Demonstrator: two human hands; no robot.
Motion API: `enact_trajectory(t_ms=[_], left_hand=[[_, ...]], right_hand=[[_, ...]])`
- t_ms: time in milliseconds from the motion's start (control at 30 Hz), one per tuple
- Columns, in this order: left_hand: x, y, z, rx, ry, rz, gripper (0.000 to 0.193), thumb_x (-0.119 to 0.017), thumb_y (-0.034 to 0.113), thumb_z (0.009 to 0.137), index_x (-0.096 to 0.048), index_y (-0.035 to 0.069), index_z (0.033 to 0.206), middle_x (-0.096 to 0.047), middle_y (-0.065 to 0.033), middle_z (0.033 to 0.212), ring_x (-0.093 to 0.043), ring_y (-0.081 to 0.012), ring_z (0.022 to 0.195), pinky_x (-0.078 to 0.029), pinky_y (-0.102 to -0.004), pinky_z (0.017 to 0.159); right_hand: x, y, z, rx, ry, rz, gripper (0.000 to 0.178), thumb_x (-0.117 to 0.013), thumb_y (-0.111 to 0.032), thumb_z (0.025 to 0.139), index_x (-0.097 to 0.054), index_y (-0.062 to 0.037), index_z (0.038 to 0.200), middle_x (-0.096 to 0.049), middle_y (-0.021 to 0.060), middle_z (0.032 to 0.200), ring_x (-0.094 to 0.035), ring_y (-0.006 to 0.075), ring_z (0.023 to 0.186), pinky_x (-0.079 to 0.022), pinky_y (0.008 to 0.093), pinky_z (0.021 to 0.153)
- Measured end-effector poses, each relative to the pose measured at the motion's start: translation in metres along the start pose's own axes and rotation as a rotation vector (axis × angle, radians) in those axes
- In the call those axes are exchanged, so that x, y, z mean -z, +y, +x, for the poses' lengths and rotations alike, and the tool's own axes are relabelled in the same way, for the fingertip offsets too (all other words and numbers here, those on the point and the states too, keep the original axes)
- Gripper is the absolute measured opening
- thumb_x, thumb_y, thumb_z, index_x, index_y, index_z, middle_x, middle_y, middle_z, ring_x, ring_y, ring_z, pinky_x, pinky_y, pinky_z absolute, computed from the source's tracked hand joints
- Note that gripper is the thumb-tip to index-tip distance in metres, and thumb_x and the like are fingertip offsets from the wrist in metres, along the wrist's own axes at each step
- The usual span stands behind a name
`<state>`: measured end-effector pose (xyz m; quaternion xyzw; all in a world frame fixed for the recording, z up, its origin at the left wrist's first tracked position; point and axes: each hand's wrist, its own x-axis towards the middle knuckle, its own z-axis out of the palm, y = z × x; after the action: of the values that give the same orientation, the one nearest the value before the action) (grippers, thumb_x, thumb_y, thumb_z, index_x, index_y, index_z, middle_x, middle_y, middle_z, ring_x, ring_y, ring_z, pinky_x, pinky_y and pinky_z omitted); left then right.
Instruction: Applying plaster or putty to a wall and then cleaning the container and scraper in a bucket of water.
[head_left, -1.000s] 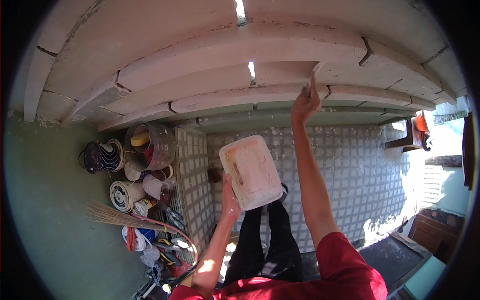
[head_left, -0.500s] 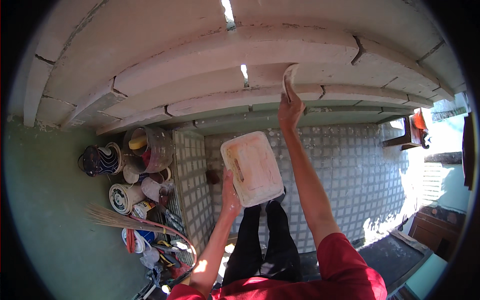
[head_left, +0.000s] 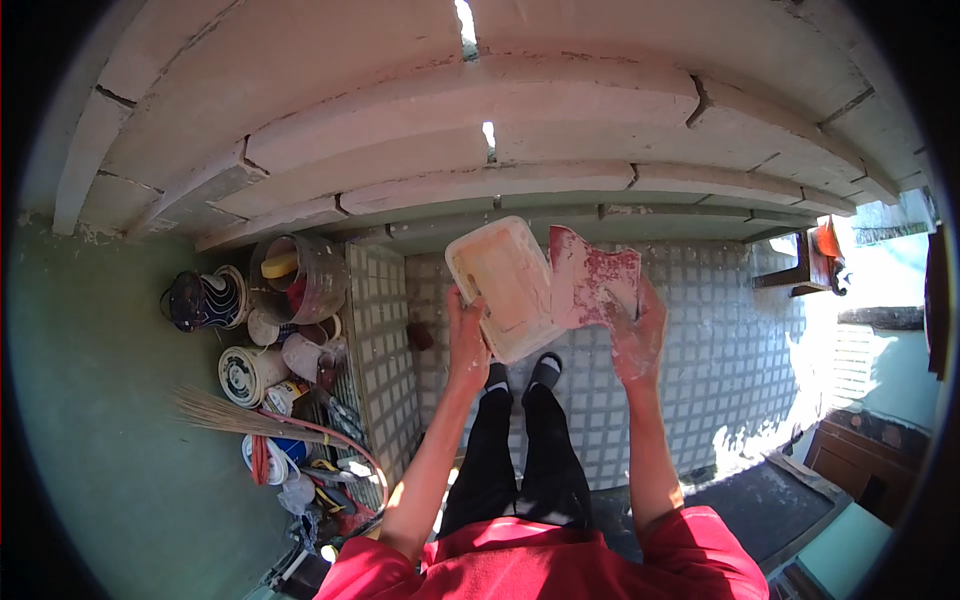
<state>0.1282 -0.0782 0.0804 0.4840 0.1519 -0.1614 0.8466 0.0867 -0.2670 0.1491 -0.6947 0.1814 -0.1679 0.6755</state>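
Note:
My left hand (head_left: 467, 340) grips a shallow white rectangular plastic tub (head_left: 505, 283) by its near left edge, holding it tilted at chest height. My right hand (head_left: 638, 338) holds a flat scraper blade (head_left: 592, 284) smeared with white and reddish filler, its edge beside the right rim of the tub. Both hands are dusted white. Overhead runs a pale ceiling of stepped concrete beams (head_left: 450, 110). Below the hands I see my black trousers and socked feet (head_left: 520, 375) on a checked tile floor (head_left: 700, 330).
Against the green wall (head_left: 110, 400) at left stand several buckets and paint tins (head_left: 290, 275), a broom (head_left: 225, 415), coiled hose and clutter. A small wooden stool (head_left: 800, 260) with an orange item sits far right, near a sunlit patch.
My right hand has come down from the ceiling beam with the scraper and now holds it next to the tub. The tub has stayed roughly in place.

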Motion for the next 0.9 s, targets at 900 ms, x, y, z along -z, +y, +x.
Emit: enact_trajectory(t_ms=[900], left_hand=[[-0.041, 0.062, -0.057, -0.086, -0.145, 0.266, 0.034, -0.039, 0.017, 0.094, -0.031, 0.007, 0.125, -0.05, -0.0134, 0.104, -0.049, -0.0152, 0.093, -0.043, -0.028, 0.077]], right_hand=[[-0.007, -0.072, -0.009, 0.227, -0.132, -0.654, 0.034, -0.054, -0.001, 0.075, -0.062, -0.0046, 0.107, -0.065, 0.0211, 0.087, -0.064, 0.038, 0.075, -0.051, 0.0386, 0.064]])
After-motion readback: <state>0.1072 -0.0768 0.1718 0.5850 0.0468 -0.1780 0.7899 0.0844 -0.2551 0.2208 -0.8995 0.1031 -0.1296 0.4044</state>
